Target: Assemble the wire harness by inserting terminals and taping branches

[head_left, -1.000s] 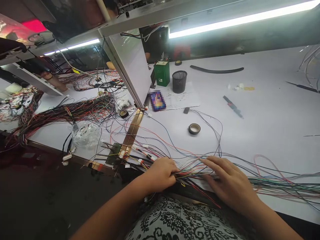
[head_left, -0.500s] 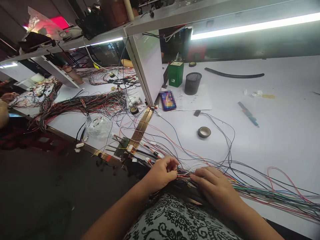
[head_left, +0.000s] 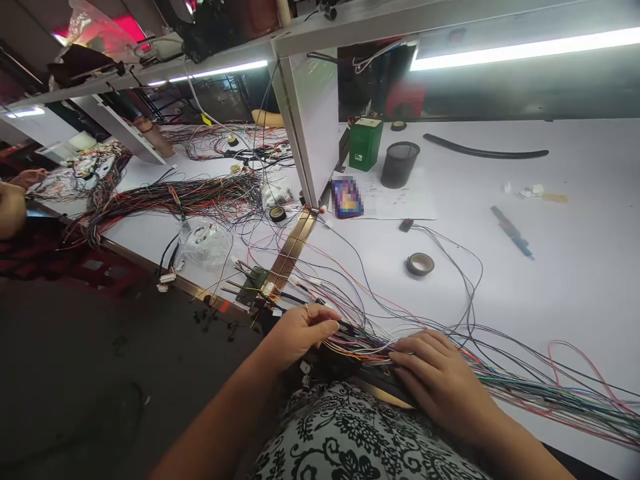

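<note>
A long bundle of multicoloured wires (head_left: 370, 353) runs along the front edge of the bench, between and beyond my hands. My right hand (head_left: 433, 363) is wrapped over the bundle, fingers closed round it, with the wires trailing off to the right. To its left, my left hand (head_left: 303, 333) has thumb and fingers curled together at the wires; its grip is partly hidden. Left of that hand, a dark green connector board (head_left: 251, 285) with white plugs and black leads lies at a brass-coloured strip (head_left: 293, 248).
A roll of black tape (head_left: 420, 264), a blue cutter-like tool (head_left: 513, 231), a mesh cup (head_left: 400, 164) and a green box (head_left: 365, 144) sit on the white bench. More wire bundles (head_left: 190, 197) and a plastic bag (head_left: 207, 243) lie on the left. Another person's hand (head_left: 11, 210) shows at far left.
My left hand has moved left along the bundle, away from the right hand, baring more coloured wires between them. The right hand stays on the bundle. The view has shifted slightly.
</note>
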`<action>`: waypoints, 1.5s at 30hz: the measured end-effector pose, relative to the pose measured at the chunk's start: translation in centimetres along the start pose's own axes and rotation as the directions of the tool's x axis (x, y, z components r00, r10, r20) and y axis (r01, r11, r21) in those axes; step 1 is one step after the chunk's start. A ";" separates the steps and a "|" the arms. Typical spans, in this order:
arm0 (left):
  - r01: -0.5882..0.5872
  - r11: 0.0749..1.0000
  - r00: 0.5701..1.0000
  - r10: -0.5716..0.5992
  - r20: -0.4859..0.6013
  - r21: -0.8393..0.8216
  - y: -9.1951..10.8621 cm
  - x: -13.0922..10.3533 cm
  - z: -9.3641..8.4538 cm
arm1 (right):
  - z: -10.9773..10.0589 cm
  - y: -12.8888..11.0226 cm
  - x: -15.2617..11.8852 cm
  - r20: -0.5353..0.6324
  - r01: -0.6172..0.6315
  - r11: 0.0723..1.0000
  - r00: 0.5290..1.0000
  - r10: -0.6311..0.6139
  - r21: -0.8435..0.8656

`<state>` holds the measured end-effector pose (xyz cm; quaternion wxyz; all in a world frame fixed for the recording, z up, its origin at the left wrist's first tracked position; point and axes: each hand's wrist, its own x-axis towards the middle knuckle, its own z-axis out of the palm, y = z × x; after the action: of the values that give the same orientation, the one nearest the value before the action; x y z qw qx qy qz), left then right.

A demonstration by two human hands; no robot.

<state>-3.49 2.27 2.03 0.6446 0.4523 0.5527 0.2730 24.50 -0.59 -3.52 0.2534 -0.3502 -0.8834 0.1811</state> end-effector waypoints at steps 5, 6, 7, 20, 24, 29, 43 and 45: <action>-0.064 0.941 0.998 0.054 -0.040 -0.331 -0.3 -1.8 -1.5 | 0.6 -2.5 4.9 0.078 -0.091 0.983 0.994 0.079 0.158; -0.072 0.941 0.997 0.067 -0.027 -0.331 -0.5 -2.1 -1.7 | 1.1 -3.0 5.9 0.108 -0.129 0.967 0.988 0.108 0.220; -0.076 0.944 0.997 0.073 -0.021 -0.320 -0.8 -2.4 -1.9 | 1.7 -3.5 6.9 0.149 -0.174 0.940 0.980 0.135 0.293; -0.249 0.558 0.896 0.443 -0.030 0.792 -4.3 -1.1 -4.8 | 2.2 -3.2 8.8 0.292 -0.566 0.565 0.813 0.505 0.600; -0.348 0.564 0.874 0.485 0.041 0.749 -3.8 -1.2 -4.8 | 0.5 -3.0 8.2 0.305 -0.638 0.546 0.756 0.580 0.543; -0.359 0.894 0.924 0.380 -0.030 0.267 -2.7 -3.5 -4.6 | -1.2 -2.9 7.1 0.318 -0.716 0.485 0.674 0.667 0.503; 0.020 0.874 0.978 0.084 -0.191 0.486 -4.7 -4.6 -4.7 | 1.6 -0.6 10.0 0.295 -0.641 0.729 0.763 0.575 0.239; -0.033 0.775 0.915 0.278 -0.293 0.631 -4.6 -3.9 -4.4 | 2.4 -0.4 11.3 0.290 -0.559 0.827 0.785 0.548 -0.049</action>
<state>-9.29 -1.87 -0.14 0.3208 0.6220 0.6821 0.2120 15.80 6.79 -1.64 0.0630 -0.5580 -0.7654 0.3142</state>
